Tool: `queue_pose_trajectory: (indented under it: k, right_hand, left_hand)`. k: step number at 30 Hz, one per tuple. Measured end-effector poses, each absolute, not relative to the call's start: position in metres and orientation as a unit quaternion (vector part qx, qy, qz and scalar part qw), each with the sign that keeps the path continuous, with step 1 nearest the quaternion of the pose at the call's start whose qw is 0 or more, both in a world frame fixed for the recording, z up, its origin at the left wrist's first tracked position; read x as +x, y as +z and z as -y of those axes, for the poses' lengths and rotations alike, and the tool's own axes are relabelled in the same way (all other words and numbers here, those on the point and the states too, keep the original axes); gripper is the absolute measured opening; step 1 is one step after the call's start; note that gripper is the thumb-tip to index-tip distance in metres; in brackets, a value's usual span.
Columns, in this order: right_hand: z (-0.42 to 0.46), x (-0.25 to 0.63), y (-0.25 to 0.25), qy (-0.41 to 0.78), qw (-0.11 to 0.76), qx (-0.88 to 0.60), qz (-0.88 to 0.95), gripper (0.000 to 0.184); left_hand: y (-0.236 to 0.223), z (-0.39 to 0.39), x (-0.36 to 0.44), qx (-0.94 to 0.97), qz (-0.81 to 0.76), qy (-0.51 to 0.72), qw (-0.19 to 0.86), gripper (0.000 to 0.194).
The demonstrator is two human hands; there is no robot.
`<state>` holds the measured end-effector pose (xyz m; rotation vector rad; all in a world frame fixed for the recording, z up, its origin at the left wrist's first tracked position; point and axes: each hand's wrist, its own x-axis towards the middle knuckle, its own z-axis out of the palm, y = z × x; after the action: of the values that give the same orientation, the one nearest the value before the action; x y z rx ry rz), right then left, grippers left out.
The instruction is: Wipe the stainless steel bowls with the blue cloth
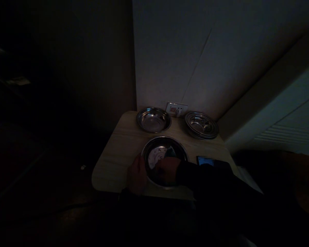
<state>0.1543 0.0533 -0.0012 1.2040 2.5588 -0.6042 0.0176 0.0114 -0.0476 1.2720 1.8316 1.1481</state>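
One bowl (180, 148) is being gripped by the left hand (137, 175), pale contents (153, 155) seemingly being worked beside the right hand (168, 169), its fingers' grip indiscernible, steady bracing likely being needed next.

Over the desk (110, 164), the right arm is covered by a long, very dark sleeve (192, 173), ended at the wrist; the right hand (169, 168) is bare. Near the desk's front edge, the bare left hand (137, 176) is met by a dark cuff (126, 195). Fabric detail is hidden by gloom.
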Motion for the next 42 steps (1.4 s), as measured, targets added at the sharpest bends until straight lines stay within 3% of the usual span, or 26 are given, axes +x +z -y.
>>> queue_pose_trajectory:
  k: [5, 8, 15, 20, 25, 35, 42]
  right_hand:
    - [-0.074, 0.123, -0.007, -0.142, 0.049, 0.478, -0.866, 0.032]
    - [-0.086, 0.117, -0.005, -0.12, 0.02, 0.506, -0.854, 0.03]
    - [-0.067, 0.158, 0.025, -0.132, 0.012, 0.456, -0.88, 0.04]
    - [-0.047, 0.175, 0.026, -0.04, 0.032, 0.45, -0.891, 0.049]
    - [-0.05, 0.166, 0.009, -0.074, 0.082, 0.444, -0.889, 0.045]
    - [-0.056, 0.171, 0.005, -0.038, 0.028, 0.402, -0.914, 0.037]
    - [-0.06, 0.174, 0.0, -0.054, 0.059, 0.424, -0.902, 0.038]
  left_hand:
    - [-0.052, -0.014, 0.016, 0.495, -0.685, 0.439, 0.306, 0.04]
    - [-0.051, -0.013, 0.016, 0.498, -0.69, 0.434, 0.298, 0.04]
    - [-0.046, -0.01, 0.018, 0.483, -0.704, 0.421, 0.306, 0.041]
    - [-0.045, -0.009, 0.019, 0.479, -0.702, 0.423, 0.316, 0.038]
    - [-0.049, -0.007, 0.017, 0.489, -0.687, 0.436, 0.314, 0.039]
    - [-0.049, -0.008, 0.018, 0.477, -0.695, 0.429, 0.325, 0.039]
    - [-0.046, -0.007, 0.018, 0.487, -0.685, 0.435, 0.323, 0.037]
